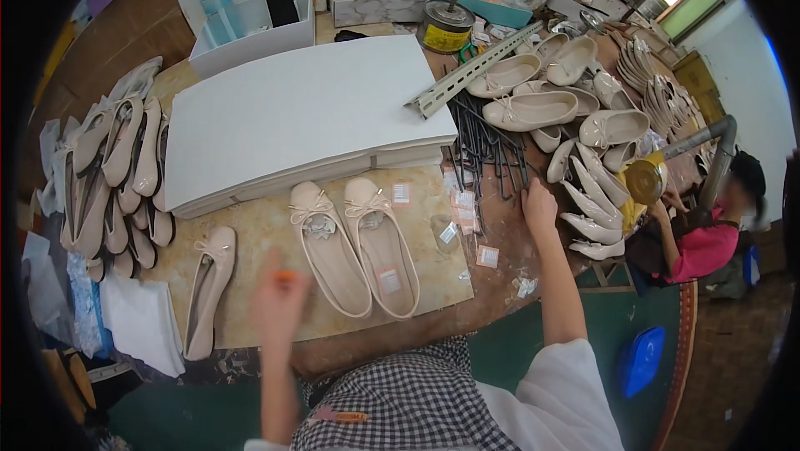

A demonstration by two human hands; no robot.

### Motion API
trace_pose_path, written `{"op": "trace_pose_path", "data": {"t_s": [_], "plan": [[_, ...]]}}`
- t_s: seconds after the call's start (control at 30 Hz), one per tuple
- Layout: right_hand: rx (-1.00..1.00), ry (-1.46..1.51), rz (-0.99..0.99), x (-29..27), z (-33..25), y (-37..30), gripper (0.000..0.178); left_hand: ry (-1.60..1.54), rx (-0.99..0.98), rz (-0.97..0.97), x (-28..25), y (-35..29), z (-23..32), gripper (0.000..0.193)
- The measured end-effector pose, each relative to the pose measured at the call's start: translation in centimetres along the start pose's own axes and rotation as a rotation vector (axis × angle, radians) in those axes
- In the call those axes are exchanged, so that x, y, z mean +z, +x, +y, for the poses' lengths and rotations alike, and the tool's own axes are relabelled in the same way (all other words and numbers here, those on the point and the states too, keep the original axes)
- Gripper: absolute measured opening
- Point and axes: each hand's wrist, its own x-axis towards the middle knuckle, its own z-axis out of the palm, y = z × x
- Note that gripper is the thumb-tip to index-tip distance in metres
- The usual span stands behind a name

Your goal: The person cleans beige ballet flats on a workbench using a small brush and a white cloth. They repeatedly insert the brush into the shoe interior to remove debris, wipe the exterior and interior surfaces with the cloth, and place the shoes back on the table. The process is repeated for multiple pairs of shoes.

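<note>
A pair of beige ballet flats (332, 261) with bows lies toe-away before me, crumpled paper in the toes and a small label in the right shoe. My left hand (279, 301) is smeared by motion between this pair and a single beige flat (209, 293) lying on its side. Something orange (287, 276) shows at its fingers, its kind unclear. Over on the right, my right hand (540, 203) is closed at the near ends of a pile of thin black bent rods (492, 147). What its fingers hold is hidden.
A tall stack of white sheets (300, 109) fills the middle, with a slotted metal bar (475, 70) across its right corner. Beige flats are heaped left (121, 167) and right (533, 109). Loose labels (487, 257) lie near the rods. A person in pink (704, 249) works at far right.
</note>
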Motion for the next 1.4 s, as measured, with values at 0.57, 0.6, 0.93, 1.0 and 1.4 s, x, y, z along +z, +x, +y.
{"op": "trace_pose_path", "data": {"t_s": [0.57,0.6,0.93,1.0,1.4], "plan": [[-0.429,1.232,-0.696,-18.5,-26.0,-13.4,0.032,-1.14,-0.183,-0.04,0.0,0.2,1.7,0.057],[-0.431,1.232,-0.743,-18.7,-26.5,-13.3,0.032,-1.144,-0.138,-0.026,-0.3,0.2,1.9,0.055],[-0.696,1.047,-0.104,-17.2,-30.1,-14.5,0.033,-1.078,-0.038,0.087,2.3,-2.2,1.3,0.054],[-0.717,0.937,-0.056,-16.4,-30.9,-15.6,0.032,-1.013,-0.146,0.17,5.2,-2.9,-2.2,0.058],[-0.034,0.467,0.213,-5.0,-6.4,-0.4,0.019,-0.106,0.138,0.093,-1.1,-1.7,2.0,0.053]]}}
